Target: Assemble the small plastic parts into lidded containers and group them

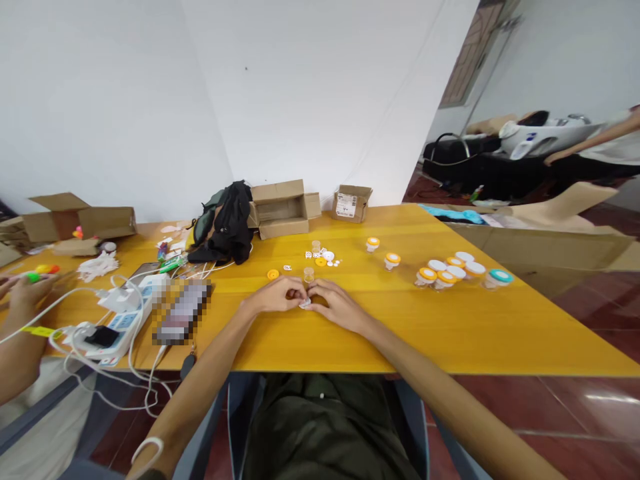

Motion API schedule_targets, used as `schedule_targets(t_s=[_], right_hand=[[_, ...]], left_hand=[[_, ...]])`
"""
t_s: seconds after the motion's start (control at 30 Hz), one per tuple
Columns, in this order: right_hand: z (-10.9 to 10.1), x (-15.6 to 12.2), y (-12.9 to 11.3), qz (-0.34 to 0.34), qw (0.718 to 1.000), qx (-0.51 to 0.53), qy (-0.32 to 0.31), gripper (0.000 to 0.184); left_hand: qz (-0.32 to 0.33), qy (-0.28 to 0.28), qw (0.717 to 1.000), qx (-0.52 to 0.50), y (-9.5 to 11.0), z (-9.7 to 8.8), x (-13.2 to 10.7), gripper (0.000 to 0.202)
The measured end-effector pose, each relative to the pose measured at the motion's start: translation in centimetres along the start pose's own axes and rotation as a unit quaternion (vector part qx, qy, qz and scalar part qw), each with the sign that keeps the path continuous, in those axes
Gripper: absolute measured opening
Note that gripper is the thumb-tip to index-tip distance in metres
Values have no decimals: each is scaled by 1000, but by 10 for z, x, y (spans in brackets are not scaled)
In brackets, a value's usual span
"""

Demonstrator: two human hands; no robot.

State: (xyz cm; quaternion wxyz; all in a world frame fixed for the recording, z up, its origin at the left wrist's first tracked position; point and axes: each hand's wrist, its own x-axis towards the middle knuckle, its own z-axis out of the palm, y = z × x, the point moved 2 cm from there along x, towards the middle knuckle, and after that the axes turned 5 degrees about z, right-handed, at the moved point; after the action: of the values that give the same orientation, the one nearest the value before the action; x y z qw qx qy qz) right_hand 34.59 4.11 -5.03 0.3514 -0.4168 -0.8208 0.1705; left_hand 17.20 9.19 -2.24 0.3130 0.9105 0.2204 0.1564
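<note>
My left hand (285, 295) and my right hand (333, 301) meet over the front middle of the wooden table. Both are closed, fingertips pinching one small white plastic part (305, 303) between them; its exact kind is too small to make out. Just beyond my fingers stands a small clear cup (309, 274), with a second clear cup (316, 247) farther back. A yellow ring-shaped part (273, 274) lies left of my hands. Another yellow ring (321, 262) rests beside several small white pieces (329, 255).
Right, several clear containers with orange, white and teal lids (454, 272) are grouped. Left lie a phone (184, 312), a power strip (135, 313) and loose cables. Open cardboard boxes (283, 208) and a black bag (227, 223) line the wall. A co-worker's hand (30, 293) is far left.
</note>
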Motion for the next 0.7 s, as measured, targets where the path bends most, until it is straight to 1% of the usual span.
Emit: schedule_targets(t_s=[0.13, 0.43, 0.7], right_hand=[[0, 0, 2, 0, 1000, 6, 1, 9], [2, 0, 4, 6, 1000, 12, -10, 9], [1, 1, 4, 3, 1000, 0, -10, 9]], left_hand=[[0, 2, 1000, -11, -2, 2, 0, 15], [23, 2, 1000, -4, -1, -1, 0, 13], [16, 0, 1000, -8, -2, 1, 0, 12]])
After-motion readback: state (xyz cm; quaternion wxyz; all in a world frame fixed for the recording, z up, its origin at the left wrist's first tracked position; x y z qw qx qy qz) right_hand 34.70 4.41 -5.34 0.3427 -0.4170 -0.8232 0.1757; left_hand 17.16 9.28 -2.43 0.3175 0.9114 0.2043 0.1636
